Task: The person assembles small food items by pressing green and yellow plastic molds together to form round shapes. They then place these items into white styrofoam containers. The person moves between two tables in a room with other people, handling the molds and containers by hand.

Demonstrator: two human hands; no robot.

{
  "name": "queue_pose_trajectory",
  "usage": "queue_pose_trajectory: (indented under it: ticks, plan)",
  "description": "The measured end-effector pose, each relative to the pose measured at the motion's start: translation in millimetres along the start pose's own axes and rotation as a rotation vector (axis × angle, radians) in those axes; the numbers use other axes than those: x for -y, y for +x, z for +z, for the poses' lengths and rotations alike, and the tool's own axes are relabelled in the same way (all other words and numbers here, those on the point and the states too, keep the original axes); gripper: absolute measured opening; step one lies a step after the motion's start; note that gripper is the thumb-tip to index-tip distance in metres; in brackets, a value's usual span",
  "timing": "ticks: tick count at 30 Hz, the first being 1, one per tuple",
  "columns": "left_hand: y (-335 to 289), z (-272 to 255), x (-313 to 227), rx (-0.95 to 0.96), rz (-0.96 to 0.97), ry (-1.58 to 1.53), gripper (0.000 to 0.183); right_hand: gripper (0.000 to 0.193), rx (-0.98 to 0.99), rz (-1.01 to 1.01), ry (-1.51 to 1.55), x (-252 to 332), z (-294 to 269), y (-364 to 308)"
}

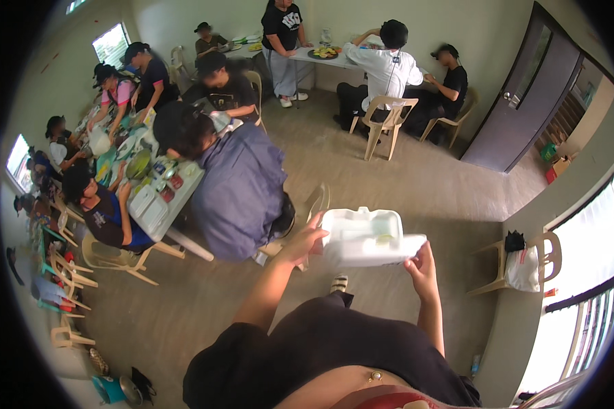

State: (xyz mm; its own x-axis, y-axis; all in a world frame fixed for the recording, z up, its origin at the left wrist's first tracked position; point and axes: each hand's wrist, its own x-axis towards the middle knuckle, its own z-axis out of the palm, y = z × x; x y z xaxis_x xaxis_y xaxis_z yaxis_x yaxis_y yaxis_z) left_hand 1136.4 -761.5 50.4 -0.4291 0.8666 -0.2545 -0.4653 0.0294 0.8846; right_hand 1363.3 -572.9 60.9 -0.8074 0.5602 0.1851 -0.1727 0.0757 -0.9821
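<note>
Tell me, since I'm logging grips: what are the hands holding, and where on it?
Both hold one white foam food box, lid open. The left hand grips its left edge; the right hand grips its right front corner.

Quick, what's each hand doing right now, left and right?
Left hand: closed on the left edge of the white foam food box.
Right hand: closed on the same box's right corner, from below.

Open food container (365, 238) sits between left hand (305, 240) and right hand (423, 267), crowded table (158, 208) far left, chair (525, 262) right by window, door (518, 95) behind right.
</note>
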Motion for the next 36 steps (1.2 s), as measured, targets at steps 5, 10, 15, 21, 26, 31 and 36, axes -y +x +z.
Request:
queue_pose_trajectory:
  ticks: [5, 10, 15, 21, 26, 31, 36]
  plan:
    - [130, 5, -41, 0.164, -0.005, 0.082, 0.06, 0.055, -0.24, 0.23, 0.193, -23, -26, 122]
    - [243, -16, -62, 0.199, -0.049, -0.108, 0.061, 0.052, -0.302, 0.335, 0.278, -46, -50, 233]
    - [324, -31, -81, 0.07, -0.027, 0.016, 0.058, 0.044, -0.263, 0.424, 0.284, -100, -75, 332]
    - [419, -69, -100, -0.17, 0.002, -0.044, 0.058, 0.044, 0.033, 0.535, 0.225, -133, -88, 486]
    - [484, -110, -132, -0.393, 0.08, -0.063, 0.057, 0.052, 0.308, 0.605, 0.348, -144, -76, 617]
    - [528, -164, -160, -0.542, 0.138, -0.202, 0.051, 0.062, 0.53, 0.591, 0.351, -169, -34, 722]
    - [579, -240, -185, -0.579, 0.182, -0.22, 0.045, 0.067, 0.642, 0.64, 0.509, -203, 11, 804]
